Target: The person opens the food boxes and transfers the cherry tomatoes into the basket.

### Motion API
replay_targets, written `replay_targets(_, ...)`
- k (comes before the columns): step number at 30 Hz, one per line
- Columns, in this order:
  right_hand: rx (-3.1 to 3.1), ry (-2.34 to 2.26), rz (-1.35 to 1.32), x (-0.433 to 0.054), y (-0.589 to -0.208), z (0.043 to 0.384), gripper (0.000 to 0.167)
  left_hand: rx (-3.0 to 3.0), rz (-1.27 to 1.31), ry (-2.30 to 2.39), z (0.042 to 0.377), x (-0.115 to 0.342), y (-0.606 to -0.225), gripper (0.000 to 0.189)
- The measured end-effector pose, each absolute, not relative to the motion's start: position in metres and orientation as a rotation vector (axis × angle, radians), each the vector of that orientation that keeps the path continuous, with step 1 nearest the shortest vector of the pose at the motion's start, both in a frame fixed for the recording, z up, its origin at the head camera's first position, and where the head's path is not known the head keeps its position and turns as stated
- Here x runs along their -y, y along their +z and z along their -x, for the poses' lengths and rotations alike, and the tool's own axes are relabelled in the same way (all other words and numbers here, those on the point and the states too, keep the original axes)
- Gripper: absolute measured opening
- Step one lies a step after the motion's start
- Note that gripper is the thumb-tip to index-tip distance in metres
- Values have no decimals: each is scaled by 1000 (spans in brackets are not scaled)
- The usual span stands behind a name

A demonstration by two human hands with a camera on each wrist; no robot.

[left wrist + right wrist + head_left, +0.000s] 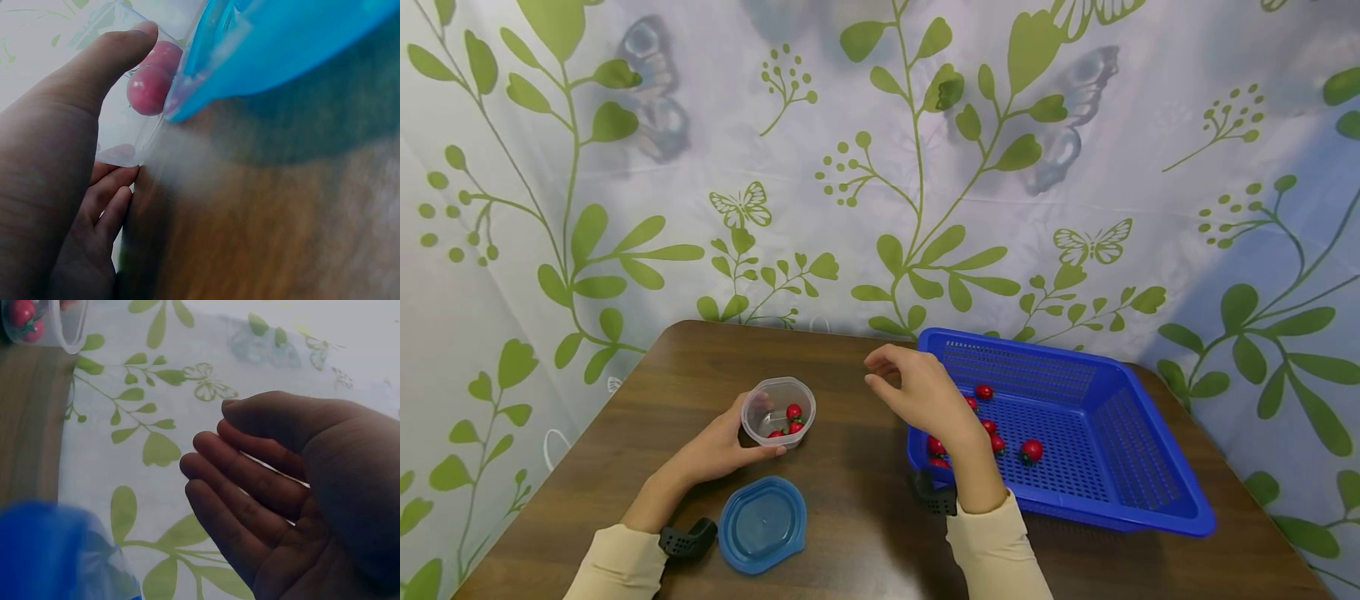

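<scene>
My left hand holds a small clear plastic container on the wooden table, thumb at its near side and fingers round its left. Inside lie a few red cherry tomatoes, also visible through the wall in the left wrist view. In the head view my right hand is raised over the left edge of a blue plastic basket, its fingers loosely bent. Nothing is between them in the right wrist view. Several more cherry tomatoes lie on the basket's floor, mostly toward its left side, partly hidden by my right wrist.
A blue lid lies on the table just in front of the container, beside my left wrist. Behind the table hangs a pale curtain with green leaves and butterflies. The basket takes up the table's right side.
</scene>
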State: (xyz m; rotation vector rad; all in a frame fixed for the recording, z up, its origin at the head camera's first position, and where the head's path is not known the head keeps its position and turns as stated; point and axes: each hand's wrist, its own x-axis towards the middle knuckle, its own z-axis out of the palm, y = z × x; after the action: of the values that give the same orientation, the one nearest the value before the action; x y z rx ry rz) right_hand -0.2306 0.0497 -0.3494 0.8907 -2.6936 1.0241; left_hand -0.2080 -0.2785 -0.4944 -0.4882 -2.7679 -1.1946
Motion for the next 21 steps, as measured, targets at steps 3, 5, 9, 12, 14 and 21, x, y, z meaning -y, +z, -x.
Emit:
replay_targets(3,2699,1021,-900,-44,-350,230,17,2768,486,-1197,208,279,-495,86)
replay_targets(5,2703,1015,-910,-41,-351,230,17,2767,485,-1202,208,279,-495,87)
replay_targets(9,2701,1003,-939,-35,-354,230,17,2766,488,-1197,209,279,-495,87)
replay_targets(12,2694,999,-968,-30,-357,232,18,2762,489,-1191,208,279,-494,87)
replay_targets(14,2691,1001,-992,-27,-360,233,19,2755,498,-1178,207,279,-493,86)
replay_targets(21,2705,1003,-1061,-18,-368,234,20,2767,481,-1210,207,278,-492,86)
